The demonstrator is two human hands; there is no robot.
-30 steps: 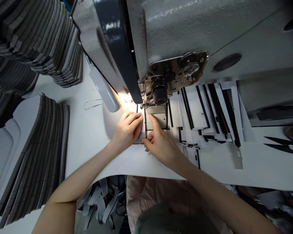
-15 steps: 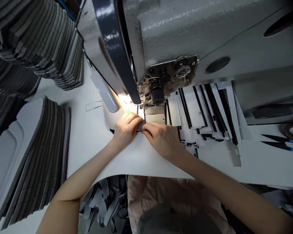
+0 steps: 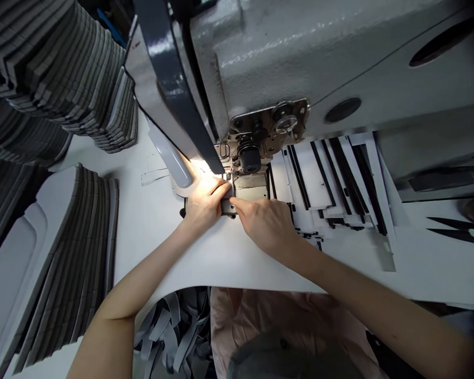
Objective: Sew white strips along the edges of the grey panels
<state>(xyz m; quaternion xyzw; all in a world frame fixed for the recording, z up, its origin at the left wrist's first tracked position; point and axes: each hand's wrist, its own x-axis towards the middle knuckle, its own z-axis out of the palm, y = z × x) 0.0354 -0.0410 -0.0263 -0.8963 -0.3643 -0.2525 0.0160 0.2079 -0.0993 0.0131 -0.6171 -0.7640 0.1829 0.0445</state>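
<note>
A light grey fabric piece (image 3: 177,185) lies under the sewing machine's (image 3: 268,58) needle area, lit by its lamp. My left hand (image 3: 205,206) presses on it just left of the presser foot, fingers bent and close together, hiding much of it. To the right, my right hand (image 3: 266,223) has its index fingertip against the fabric's near right edge. Its other fingers are curled under, and what they hold, if anything, is hidden. A strip of metal plate (image 3: 229,209) shows between the two hands.
Tall stacks of grey padded pieces (image 3: 79,68) and white-faced panels (image 3: 63,252) stand on the left. White strips with black bands (image 3: 312,173) lie right of the needle. Blue-handled scissors (image 3: 458,230) rest far right. Grey strips (image 3: 174,326) hang below the table edge.
The fabric's near edge has slid away from me under the machine, baring metal plate. My right hand went from a pinch to an extended index finger. The whole view has shifted slightly.
</note>
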